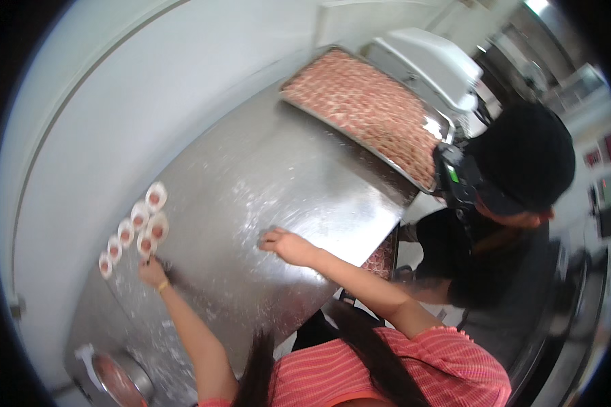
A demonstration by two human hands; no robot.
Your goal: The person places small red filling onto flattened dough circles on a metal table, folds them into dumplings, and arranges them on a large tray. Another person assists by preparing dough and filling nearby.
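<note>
White, pink-centred rounds (140, 218) lay along the left side of the table (210, 176). Left hand (152, 273) reached out, fingertips at one round's rim; grip undeterminable. Right hand (286, 246), arm extended, had fingers curled; contents unclear. Bowl (140, 376) near left; meat tray (366, 108) far right, beside co-worker (495, 258).

free: middle of steel table (207, 186) | left: white rounds (140, 217) | far right: tray (360, 143) | near left: bowl (139, 377)
</note>
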